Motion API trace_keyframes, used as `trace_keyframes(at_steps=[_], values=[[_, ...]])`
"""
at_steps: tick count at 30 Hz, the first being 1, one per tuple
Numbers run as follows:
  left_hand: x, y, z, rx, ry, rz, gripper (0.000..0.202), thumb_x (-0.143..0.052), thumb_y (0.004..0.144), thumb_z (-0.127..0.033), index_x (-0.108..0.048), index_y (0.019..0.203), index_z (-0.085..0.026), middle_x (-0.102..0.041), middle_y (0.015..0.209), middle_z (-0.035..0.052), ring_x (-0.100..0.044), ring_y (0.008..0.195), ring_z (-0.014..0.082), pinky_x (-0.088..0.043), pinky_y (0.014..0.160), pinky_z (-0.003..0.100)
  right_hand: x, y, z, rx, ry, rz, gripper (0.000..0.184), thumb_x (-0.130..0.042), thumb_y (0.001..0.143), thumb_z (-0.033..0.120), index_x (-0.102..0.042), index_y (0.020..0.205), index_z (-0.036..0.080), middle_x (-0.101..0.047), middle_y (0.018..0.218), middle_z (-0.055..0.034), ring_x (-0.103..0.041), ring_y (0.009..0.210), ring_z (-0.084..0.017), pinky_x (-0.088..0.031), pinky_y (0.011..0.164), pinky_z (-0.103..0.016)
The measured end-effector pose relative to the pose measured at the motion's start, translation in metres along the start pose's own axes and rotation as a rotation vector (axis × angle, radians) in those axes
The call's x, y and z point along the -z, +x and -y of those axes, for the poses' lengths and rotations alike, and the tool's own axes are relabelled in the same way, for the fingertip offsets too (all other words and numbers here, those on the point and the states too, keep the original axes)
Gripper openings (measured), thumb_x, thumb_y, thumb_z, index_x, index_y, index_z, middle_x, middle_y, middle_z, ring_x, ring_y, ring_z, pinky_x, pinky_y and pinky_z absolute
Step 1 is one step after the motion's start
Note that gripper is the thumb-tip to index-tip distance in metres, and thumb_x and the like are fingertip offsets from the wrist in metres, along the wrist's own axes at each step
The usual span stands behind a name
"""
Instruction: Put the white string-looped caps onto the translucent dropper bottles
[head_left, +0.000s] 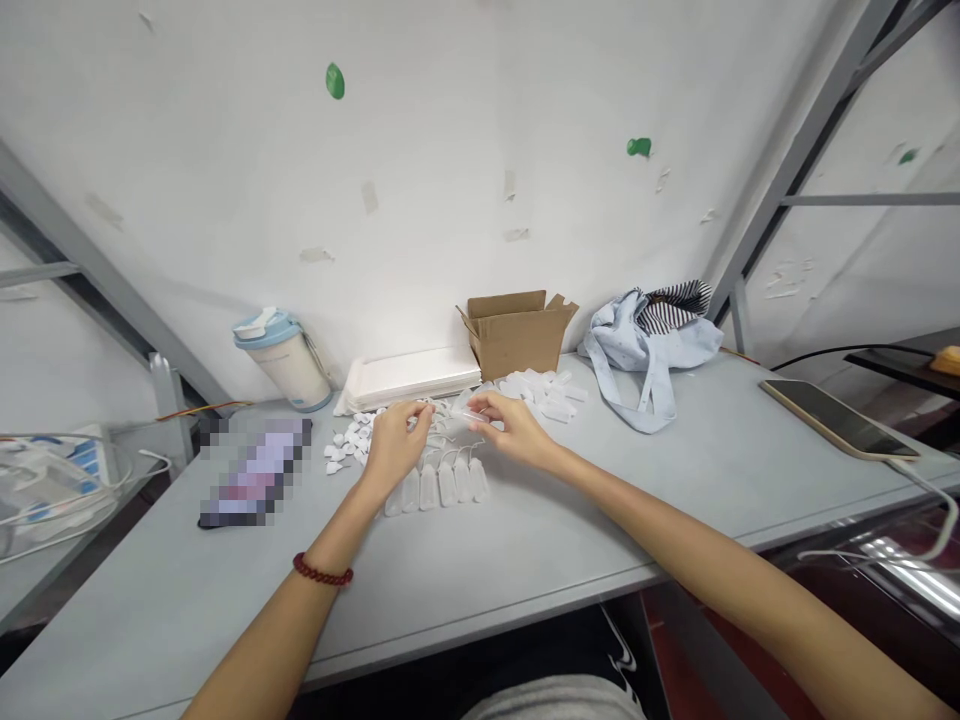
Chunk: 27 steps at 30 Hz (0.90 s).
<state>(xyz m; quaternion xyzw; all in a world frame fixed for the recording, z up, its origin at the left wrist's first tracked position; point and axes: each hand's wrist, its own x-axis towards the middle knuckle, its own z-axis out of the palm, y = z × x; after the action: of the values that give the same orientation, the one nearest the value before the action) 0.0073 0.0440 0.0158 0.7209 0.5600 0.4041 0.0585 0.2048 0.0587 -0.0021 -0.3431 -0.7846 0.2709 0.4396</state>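
My left hand [399,438] is closed in a pinch above the row of small clear plastic pouches; what its fingertips hold is too small to make out. Facing it, my right hand [516,430] pinches a translucent plastic piece [459,406] between thumb and fingers. Below both hands lie several clear plastic pouches [448,486] side by side, with thin white cords at their upper ends. A heap of small white pieces [346,442] spreads to the left of my left hand. Beyond my right hand is a loose pile of clear plastic pieces [551,393].
An open cardboard box [521,340] and a flat white package [412,376] stand against the wall. A tumbler [286,368] and a pixelated purple item [259,472] are on the left. To the right lie a light blue cloth bag [649,345] and a phone [838,418] with a cable.
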Motion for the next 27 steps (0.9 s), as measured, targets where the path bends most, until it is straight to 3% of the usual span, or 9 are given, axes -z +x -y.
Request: trace_keyframes(at_steps=[6,27], values=[[-0.002,0.000,0.007,-0.064,0.041,-0.005,0.026,-0.046,0.084,-0.027,-0.069,0.078,-0.017,-0.073,0.086,0.0060,-0.063,0.083,0.0220,-0.047,0.072,0.031,0.000,0.001,-0.001,0.014,0.024,-0.019,0.018,-0.059,0.081,0.019,-0.058,0.099,0.017,-0.066,0.097,-0.0074,-0.063,0.088,-0.018,-0.051,0.084,-0.038],[-0.003,-0.007,-0.008,-0.254,0.048,0.073,0.023,-0.044,0.087,-0.023,-0.066,0.079,-0.019,-0.071,0.083,0.0063,-0.062,0.081,0.0213,-0.048,0.072,0.033,0.000,0.000,0.002,-0.003,0.039,-0.007,0.019,-0.059,0.081,0.019,-0.058,0.100,0.016,-0.066,0.096,-0.0082,-0.063,0.090,-0.020,-0.052,0.084,-0.040]])
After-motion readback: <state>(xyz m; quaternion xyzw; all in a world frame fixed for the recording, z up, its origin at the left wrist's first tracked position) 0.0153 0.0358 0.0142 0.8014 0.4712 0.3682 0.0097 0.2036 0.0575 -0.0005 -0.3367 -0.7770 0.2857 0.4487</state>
